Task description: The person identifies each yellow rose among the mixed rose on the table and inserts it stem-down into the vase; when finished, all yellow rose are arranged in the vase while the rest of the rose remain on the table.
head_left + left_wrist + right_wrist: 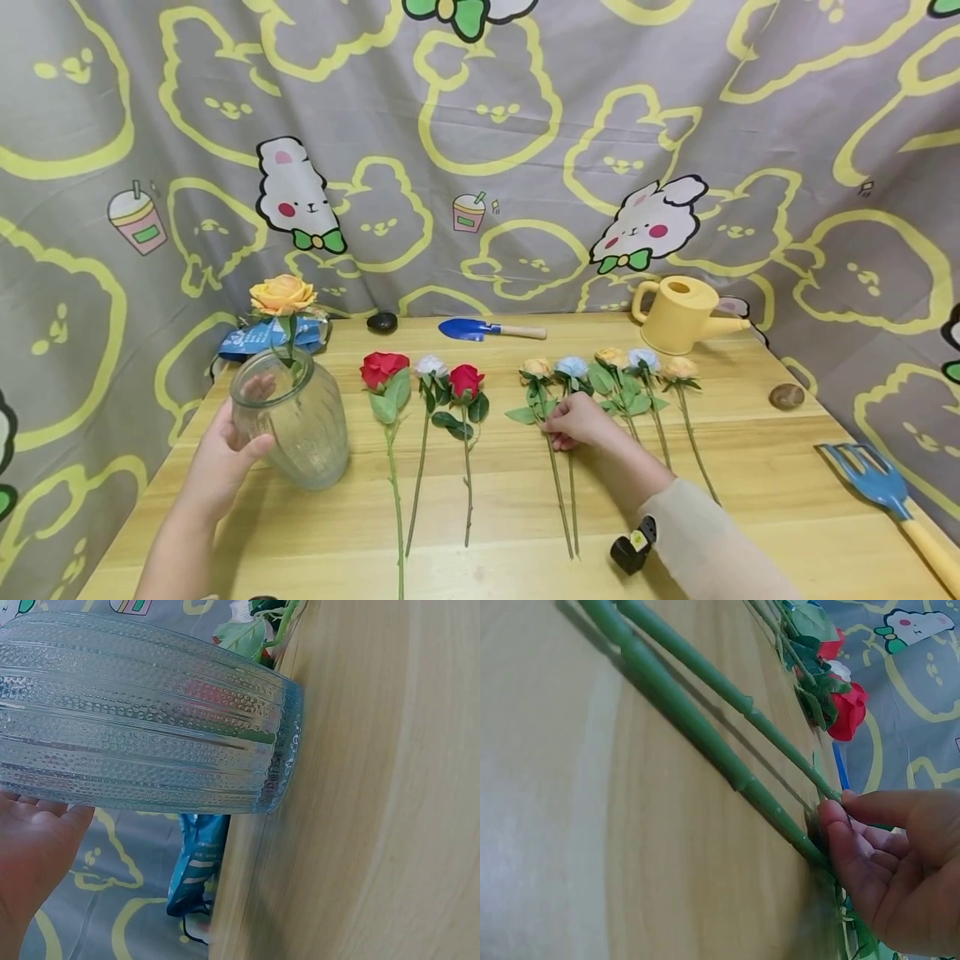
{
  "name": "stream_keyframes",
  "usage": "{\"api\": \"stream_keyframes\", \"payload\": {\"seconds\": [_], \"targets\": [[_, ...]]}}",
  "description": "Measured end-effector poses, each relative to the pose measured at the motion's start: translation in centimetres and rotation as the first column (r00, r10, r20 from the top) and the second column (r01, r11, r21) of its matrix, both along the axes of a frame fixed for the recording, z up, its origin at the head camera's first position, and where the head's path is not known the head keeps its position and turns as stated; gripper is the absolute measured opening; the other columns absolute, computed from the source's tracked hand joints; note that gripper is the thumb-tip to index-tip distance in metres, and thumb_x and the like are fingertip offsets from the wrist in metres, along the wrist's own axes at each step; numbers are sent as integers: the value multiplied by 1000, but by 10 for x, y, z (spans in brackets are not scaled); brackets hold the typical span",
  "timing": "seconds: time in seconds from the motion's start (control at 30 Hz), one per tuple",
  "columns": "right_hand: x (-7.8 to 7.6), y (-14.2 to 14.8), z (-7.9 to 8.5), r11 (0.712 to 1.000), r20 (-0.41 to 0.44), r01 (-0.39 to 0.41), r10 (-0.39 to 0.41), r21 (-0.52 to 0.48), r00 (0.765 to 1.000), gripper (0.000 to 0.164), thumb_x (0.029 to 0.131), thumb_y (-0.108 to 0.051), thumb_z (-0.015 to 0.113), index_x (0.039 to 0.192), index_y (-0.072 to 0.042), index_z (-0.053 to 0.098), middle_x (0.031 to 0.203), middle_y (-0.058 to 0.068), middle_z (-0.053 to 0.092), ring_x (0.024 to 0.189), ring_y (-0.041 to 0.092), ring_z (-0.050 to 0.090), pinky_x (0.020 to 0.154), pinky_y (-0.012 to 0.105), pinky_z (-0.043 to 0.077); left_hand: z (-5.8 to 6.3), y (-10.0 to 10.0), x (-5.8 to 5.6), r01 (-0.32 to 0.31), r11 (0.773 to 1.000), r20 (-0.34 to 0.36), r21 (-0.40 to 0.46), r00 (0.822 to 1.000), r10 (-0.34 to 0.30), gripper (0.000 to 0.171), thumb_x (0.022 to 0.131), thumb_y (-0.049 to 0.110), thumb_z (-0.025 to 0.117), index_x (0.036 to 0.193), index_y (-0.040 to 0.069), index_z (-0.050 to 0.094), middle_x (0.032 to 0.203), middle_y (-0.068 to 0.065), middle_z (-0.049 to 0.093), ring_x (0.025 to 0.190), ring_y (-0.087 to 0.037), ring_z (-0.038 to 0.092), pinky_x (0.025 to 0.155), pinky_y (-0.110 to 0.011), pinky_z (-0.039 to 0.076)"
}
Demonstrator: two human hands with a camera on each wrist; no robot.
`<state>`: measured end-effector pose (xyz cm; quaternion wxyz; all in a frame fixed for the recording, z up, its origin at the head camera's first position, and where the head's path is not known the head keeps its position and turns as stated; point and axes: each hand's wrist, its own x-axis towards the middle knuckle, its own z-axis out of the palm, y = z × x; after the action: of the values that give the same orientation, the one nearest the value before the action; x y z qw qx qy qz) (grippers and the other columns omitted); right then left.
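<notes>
My left hand grips the ribbed glass vase, thumb on the near side and fingers showing behind the glass. One orange-yellow rose stands in the vase, its bloom above the rim. Between thumb and index finger, my right hand pinches the green stem of a pale yellow rose. Beside it lies a light blue rose, whose stem passes just under my fingers in the right wrist view. Right of that hand are another yellow rose, a blue one and a peach one.
Two red roses and a white rose lie mid-table. Farther back are a blue trowel, a black stone, a blue packet and a yellow watering can. At right are a brown stone and blue hand fork.
</notes>
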<state>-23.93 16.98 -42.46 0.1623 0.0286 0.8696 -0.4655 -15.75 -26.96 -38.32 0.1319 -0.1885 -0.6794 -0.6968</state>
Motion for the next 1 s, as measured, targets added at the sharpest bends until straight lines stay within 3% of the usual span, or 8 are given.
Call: {"api": "stream_keyframes", "payload": {"seconds": [0.17,0.3,0.4,0.6,0.67,0.73,0.93,1.0], "targets": [[-2,-1,5,981,42,-38,47,-191,998,12,83,-2,60,86,9,63,67,13,62,54,15,60,54,26,53,-1,-2,1,-6,1000,4,-8,1000,6,62,86,5,59,139,-1,25,138,0,38,126,-5,31,100,-13,25],[-1,-17,34,898,29,-49,68,-437,997,22,85,-4,58,99,12,55,81,16,61,64,15,60,66,27,53,-1,-2,2,-9,1000,-5,-9,1000,9,62,86,5,60,138,-1,27,137,0,39,125,-6,32,99,-13,25],[0,-49,74,789,-9,-27,27,-614,1000,22,86,-4,57,102,10,52,86,14,60,72,17,60,75,29,52,0,-2,2,-5,1000,-6,-3,1000,5,62,86,4,60,138,-2,27,137,0,40,125,-6,33,98,-13,27],[-6,-130,153,468,-94,-13,-151,-883,984,6,86,-1,57,91,2,56,77,10,62,68,17,62,72,27,52,0,0,-1,5,1000,-15,-21,1000,-5,62,87,6,59,138,-3,26,137,-1,40,124,-8,33,98,-13,26],[-10,-154,168,411,-144,-60,-176,-910,974,3,86,0,57,87,2,55,73,9,63,64,16,62,67,26,53,-1,0,-1,6,1000,-19,-24,1000,-7,62,87,6,59,138,-3,25,137,-1,40,124,-8,33,98,-13,26],[-14,-174,175,402,-193,-107,-181,-910,964,4,86,1,57,86,5,55,70,9,62,61,15,62,66,27,53,-2,0,-1,8,1000,-19,-23,1000,-8,62,87,6,59,138,-4,25,137,-1,40,124,-7,33,98,-13,26],[-23,-213,169,520,-339,-193,-200,-832,919,7,85,0,59,79,3,56,67,8,61,58,14,61,67,34,54,-1,-1,0,-19,999,13,-29,1000,20,65,86,8,61,139,-1,25,135,2,41,123,-5,34,98,-12,26],[-26,-222,164,543,-363,-205,-201,-814,910,8,84,-1,60,78,0,56,67,8,60,58,14,61,65,33,54,0,-2,1,-28,999,18,-36,999,29,65,85,8,61,139,0,25,135,3,41,123,-5,34,98,-12,27]]}}
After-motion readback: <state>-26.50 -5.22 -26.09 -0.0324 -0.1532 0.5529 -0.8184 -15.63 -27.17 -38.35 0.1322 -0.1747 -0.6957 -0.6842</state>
